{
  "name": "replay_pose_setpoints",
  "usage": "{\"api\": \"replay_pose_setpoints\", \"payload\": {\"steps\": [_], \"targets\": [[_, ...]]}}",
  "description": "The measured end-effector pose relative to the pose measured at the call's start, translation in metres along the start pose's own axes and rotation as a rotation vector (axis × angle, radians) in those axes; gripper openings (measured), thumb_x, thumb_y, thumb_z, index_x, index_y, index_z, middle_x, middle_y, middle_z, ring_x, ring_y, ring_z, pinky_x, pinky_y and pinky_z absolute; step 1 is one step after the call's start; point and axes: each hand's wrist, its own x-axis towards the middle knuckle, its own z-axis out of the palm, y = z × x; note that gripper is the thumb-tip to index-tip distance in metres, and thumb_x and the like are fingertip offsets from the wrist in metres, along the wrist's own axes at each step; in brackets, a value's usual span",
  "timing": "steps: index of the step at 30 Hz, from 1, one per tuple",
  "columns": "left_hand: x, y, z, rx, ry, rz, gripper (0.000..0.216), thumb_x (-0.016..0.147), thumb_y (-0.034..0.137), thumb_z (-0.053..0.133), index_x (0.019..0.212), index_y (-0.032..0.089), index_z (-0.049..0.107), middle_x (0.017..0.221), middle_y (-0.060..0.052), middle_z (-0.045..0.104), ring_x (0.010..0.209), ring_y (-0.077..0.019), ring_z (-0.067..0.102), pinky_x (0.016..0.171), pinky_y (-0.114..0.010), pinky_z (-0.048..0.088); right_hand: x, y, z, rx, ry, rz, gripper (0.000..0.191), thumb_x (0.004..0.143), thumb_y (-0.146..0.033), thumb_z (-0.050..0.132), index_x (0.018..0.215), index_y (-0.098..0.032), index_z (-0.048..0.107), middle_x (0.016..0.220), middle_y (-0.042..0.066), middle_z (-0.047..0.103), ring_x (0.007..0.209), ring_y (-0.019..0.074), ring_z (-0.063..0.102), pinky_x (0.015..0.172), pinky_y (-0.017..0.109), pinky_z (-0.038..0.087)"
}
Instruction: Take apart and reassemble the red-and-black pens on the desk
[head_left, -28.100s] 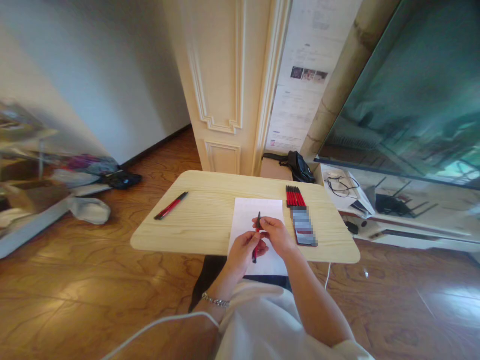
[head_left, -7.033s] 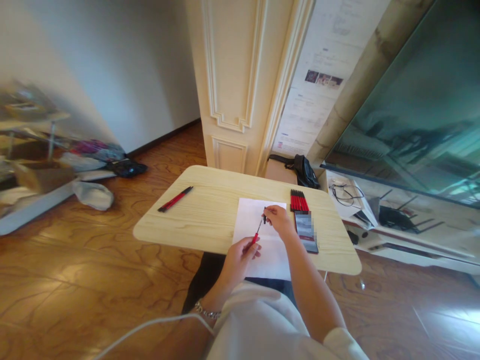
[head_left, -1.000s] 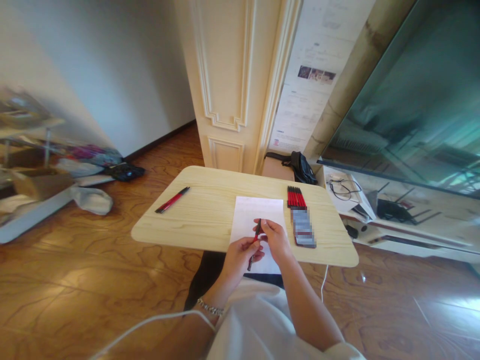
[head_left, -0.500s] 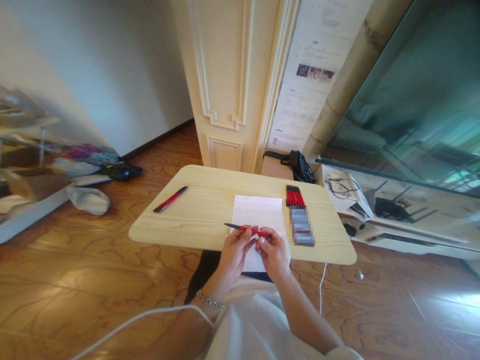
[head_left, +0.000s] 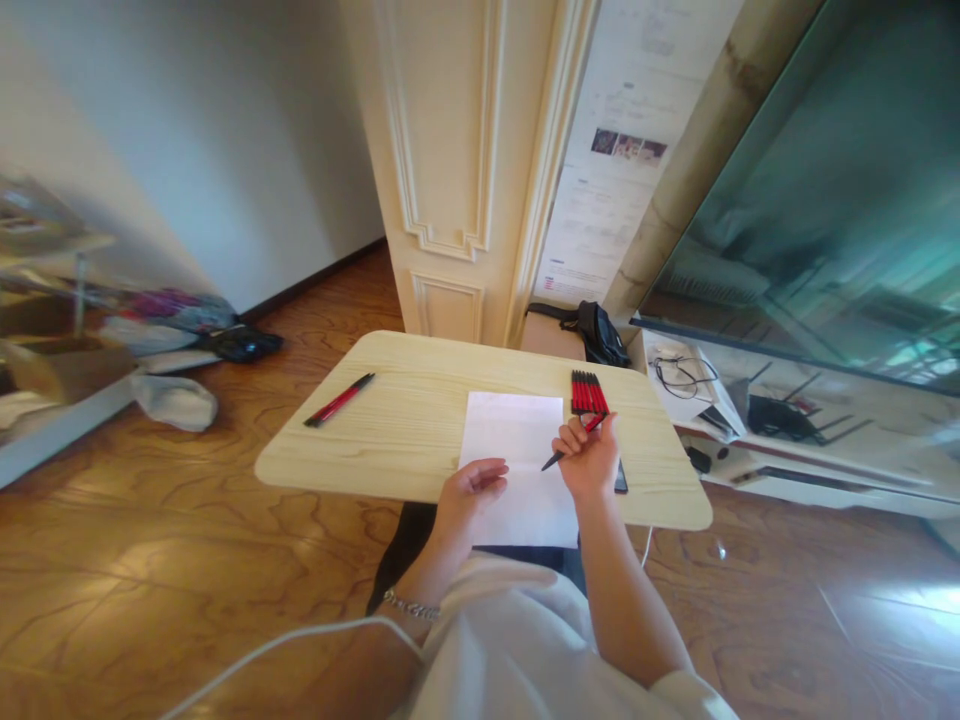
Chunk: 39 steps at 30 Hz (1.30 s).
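Note:
My right hand [head_left: 589,462] is closed around a red and black pen [head_left: 553,460], whose dark tip points down and left over the paper's right edge. My left hand [head_left: 472,492] holds nothing; its fingers are loosely curved and apart at the left side of the white sheet of paper [head_left: 510,430]. Beyond my right hand, several red and black pens [head_left: 589,391] lie side by side in a row. A phone-like flat dark object [head_left: 621,480] is mostly hidden beneath that hand.
The pale wooden table [head_left: 420,400] has rounded corners. Toward its left end lies red and black pen material [head_left: 339,400], perhaps more than one pen. A white cable [head_left: 300,632] crosses near my left forearm. A black bag [head_left: 600,332] sits behind the table.
My left hand has let go of the pen and lowered slightly. My right hand has carried the pen up and right, toward the row of pens, and now covers most of the phone-like object.

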Motion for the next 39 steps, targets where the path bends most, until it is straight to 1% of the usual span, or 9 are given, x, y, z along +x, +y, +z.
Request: {"api": "replay_pose_setpoints", "payload": {"steps": [6,11,19,23,26,30,32,36,39], "targets": [[0.002,-0.002,-0.005,0.041,0.027,0.018,0.036,0.062,0.023,0.076,0.096,0.015,0.068,0.091,-0.008,0.071,0.088,-0.0194,0.064,0.077,-0.029,0.050,0.004,0.004,-0.016,0.038,0.005,0.101,0.038,0.083,-0.049,0.049,0.059,-0.020,0.044,0.047,-0.007,0.029,0.038,0.0069,0.026,0.036,0.020,0.023],[0.005,-0.004,-0.007,0.117,0.039,0.073,0.032,0.065,0.025,0.074,0.094,0.015,0.068,0.088,-0.008,0.071,0.085,-0.0197,0.065,0.074,-0.029,0.051,0.004,-0.003,-0.013,0.059,-0.008,0.094,0.040,0.081,-0.055,0.049,0.062,-0.020,0.047,0.048,-0.007,0.032,0.039,0.0061,0.028,0.036,0.019,0.025],[0.025,0.013,-0.016,0.653,-0.107,0.348,0.022,0.083,0.028,0.057,0.101,0.021,0.066,0.099,-0.005,0.070,0.087,-0.0179,0.064,0.079,-0.030,0.051,0.013,-0.005,-0.010,0.031,0.062,0.042,0.042,0.079,-0.059,0.050,0.064,-0.020,0.049,0.054,-0.005,0.043,0.040,0.0059,0.035,0.033,0.018,0.026],[0.040,0.015,-0.008,0.967,-0.088,0.551,0.021,0.083,0.018,0.055,0.101,0.020,0.066,0.099,-0.006,0.068,0.088,-0.0187,0.062,0.084,-0.034,0.048,0.027,0.003,-0.005,-0.066,0.168,0.050,0.031,0.081,-0.046,0.057,0.066,-0.019,0.051,0.061,-0.002,0.054,0.047,0.0059,0.045,0.036,0.017,0.031],[0.048,0.010,0.001,1.104,-0.099,0.658,0.021,0.082,0.012,0.055,0.098,0.018,0.067,0.100,-0.007,0.067,0.095,-0.0206,0.058,0.089,-0.037,0.045,0.035,0.012,-0.007,-0.230,0.298,0.016,0.041,0.083,-0.053,0.048,0.061,-0.019,0.050,0.060,0.000,0.058,0.049,0.0092,0.051,0.042,0.021,0.039],[0.051,0.002,0.005,1.161,-0.106,0.680,0.021,0.082,0.011,0.055,0.098,0.017,0.067,0.098,-0.008,0.067,0.094,-0.0209,0.056,0.087,-0.037,0.044,0.038,0.024,-0.017,-0.426,0.406,-0.003,0.052,0.078,-0.067,0.043,0.061,-0.019,0.054,0.039,-0.005,0.041,0.033,0.0072,0.036,0.033,0.019,0.026],[0.052,0.000,0.005,1.165,-0.097,0.683,0.021,0.081,0.012,0.056,0.099,0.017,0.067,0.099,-0.007,0.066,0.094,-0.0210,0.055,0.087,-0.037,0.044,0.039,0.028,-0.022,-0.451,0.390,0.059,0.048,0.079,-0.063,0.046,0.068,-0.018,0.059,0.039,-0.005,0.042,0.034,0.0078,0.039,0.034,0.019,0.029],[0.053,-0.003,0.002,1.170,-0.071,0.686,0.022,0.082,0.013,0.055,0.101,0.017,0.067,0.103,-0.007,0.065,0.096,-0.0218,0.054,0.089,-0.037,0.044,0.040,0.035,-0.028,-0.518,0.309,0.266,0.048,0.083,-0.056,0.042,0.086,-0.015,0.066,0.054,0.005,0.062,0.047,0.0144,0.058,0.044,0.025,0.044],[0.053,-0.004,0.002,1.175,-0.075,0.687,0.024,0.083,0.014,0.054,0.103,0.017,0.066,0.105,-0.008,0.064,0.098,-0.0220,0.053,0.090,-0.037,0.043,0.041,0.043,-0.032,-0.621,0.263,0.284,0.046,0.078,-0.056,0.050,0.087,-0.014,0.067,0.065,0.009,0.067,0.056,0.0171,0.063,0.049,0.026,0.047]]}}
